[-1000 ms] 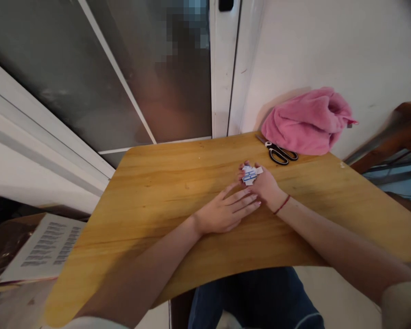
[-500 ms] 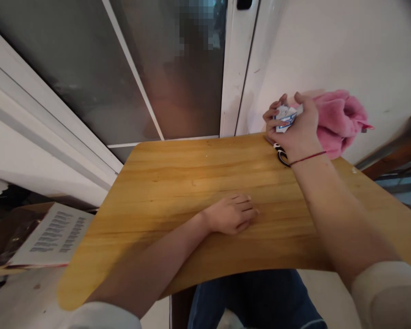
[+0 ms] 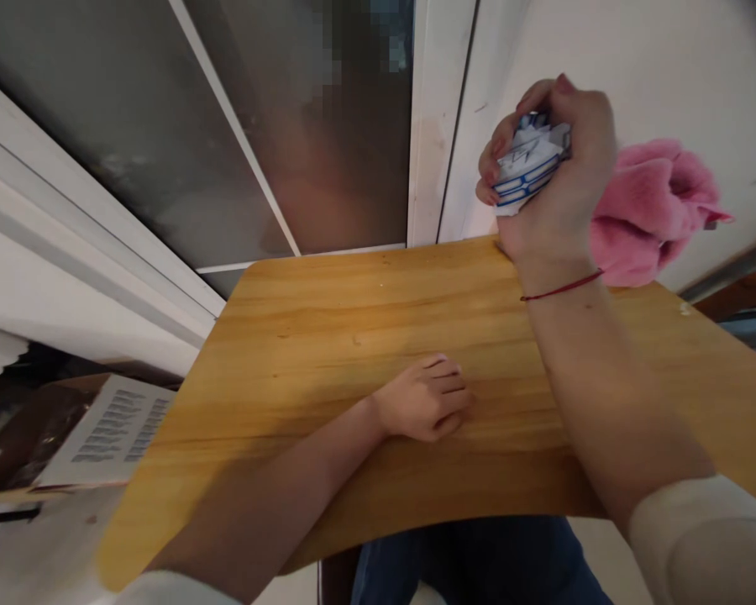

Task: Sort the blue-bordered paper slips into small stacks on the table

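Observation:
My right hand is raised above the far right part of the table, its fingers wrapped round a crumpled wad of white paper with blue printed lines. Behind that wrist, a bundled pink plush cloth sits at the back right, against the wall. My left hand rests palm down near the middle of the wooden table. Its fingers are curled in, and nothing shows in them, though the palm side is hidden.
A sliding door with dark glass panes stands just beyond the table's far edge, and a white wall rises at the right. On the lower left is an open cardboard box with a printed flap.
My right hand has risen with the crumpled paper and come nearer the camera. A black-and-white looped handle seen under it before is now hidden. My left hand has stayed put.

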`<state>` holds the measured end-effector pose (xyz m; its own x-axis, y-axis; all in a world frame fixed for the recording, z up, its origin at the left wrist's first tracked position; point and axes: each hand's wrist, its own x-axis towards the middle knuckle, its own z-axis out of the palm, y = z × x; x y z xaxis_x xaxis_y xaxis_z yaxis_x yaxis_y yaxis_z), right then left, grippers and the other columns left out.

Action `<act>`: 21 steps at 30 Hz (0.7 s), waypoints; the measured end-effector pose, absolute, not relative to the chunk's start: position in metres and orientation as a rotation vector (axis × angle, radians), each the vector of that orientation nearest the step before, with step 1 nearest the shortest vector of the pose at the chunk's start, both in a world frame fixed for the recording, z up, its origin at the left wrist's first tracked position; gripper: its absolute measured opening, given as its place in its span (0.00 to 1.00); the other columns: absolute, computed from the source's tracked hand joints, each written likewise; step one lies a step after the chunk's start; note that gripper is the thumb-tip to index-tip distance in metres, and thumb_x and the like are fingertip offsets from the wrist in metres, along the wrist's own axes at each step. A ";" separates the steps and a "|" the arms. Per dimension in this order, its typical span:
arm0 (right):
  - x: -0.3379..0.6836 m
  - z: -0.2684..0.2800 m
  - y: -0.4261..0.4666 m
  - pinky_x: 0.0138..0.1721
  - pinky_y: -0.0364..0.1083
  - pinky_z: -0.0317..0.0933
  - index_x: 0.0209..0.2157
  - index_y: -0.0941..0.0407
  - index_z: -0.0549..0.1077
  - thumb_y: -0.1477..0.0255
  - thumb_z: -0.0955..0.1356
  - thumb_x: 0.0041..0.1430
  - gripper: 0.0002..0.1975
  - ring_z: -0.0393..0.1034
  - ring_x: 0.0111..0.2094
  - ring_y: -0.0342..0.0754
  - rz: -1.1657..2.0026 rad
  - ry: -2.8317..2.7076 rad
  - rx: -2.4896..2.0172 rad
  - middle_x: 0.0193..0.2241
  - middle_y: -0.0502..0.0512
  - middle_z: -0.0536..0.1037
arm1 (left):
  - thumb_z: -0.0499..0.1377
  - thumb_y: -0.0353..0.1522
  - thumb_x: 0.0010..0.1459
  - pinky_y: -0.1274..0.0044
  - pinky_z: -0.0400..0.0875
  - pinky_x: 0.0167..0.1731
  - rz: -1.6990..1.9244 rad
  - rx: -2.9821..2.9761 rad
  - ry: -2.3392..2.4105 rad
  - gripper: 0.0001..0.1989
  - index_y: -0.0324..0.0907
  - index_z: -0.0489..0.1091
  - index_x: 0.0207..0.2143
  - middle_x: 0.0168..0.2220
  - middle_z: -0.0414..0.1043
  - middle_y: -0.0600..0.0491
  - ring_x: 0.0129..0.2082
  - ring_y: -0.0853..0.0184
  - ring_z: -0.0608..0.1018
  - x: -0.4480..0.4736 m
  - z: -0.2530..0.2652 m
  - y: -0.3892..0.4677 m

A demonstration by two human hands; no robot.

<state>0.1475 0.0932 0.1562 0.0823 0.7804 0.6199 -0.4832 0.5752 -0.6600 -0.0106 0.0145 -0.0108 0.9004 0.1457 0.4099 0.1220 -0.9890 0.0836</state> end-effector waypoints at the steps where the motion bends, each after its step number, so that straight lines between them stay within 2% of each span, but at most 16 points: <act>1: 0.147 0.156 0.093 0.15 0.39 0.47 0.23 0.55 0.65 0.71 0.53 0.63 0.17 0.58 0.17 0.41 0.982 -1.133 -0.327 0.18 0.47 0.64 | 0.49 0.31 0.61 0.70 0.60 0.50 0.659 3.000 0.219 0.11 0.39 0.71 0.35 0.32 0.73 0.50 0.41 0.63 0.71 -0.011 -0.011 0.015; 8: 0.147 0.158 0.090 0.16 0.41 0.49 0.22 0.55 0.66 0.68 0.50 0.65 0.23 0.58 0.15 0.42 1.028 -1.047 -0.334 0.16 0.47 0.64 | 0.49 0.31 0.60 0.70 0.60 0.48 0.674 2.990 0.253 0.11 0.39 0.71 0.35 0.30 0.73 0.51 0.40 0.64 0.72 -0.011 -0.009 0.014; 13: 0.149 0.159 0.091 0.17 0.42 0.54 0.17 0.54 0.61 0.67 0.52 0.62 0.22 0.61 0.15 0.43 1.011 -1.045 -0.351 0.14 0.47 0.64 | 0.49 0.31 0.59 0.71 0.61 0.49 0.697 2.989 0.288 0.11 0.40 0.71 0.35 0.32 0.74 0.51 0.40 0.64 0.72 -0.011 -0.009 0.014; 21: 0.153 0.154 0.096 0.17 0.41 0.56 0.16 0.55 0.64 0.65 0.53 0.62 0.24 0.65 0.17 0.43 1.055 -1.025 -0.353 0.15 0.50 0.70 | 0.50 0.30 0.57 0.70 0.63 0.46 0.772 2.954 0.385 0.11 0.39 0.71 0.36 0.30 0.73 0.50 0.37 0.64 0.71 -0.014 -0.011 0.015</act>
<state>0.1529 0.0957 0.1538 0.1092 0.8451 0.5233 -0.5474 0.4905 -0.6780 -0.0140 0.0148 -0.0108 0.8431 0.2561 0.4728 0.2239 -0.9667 0.1244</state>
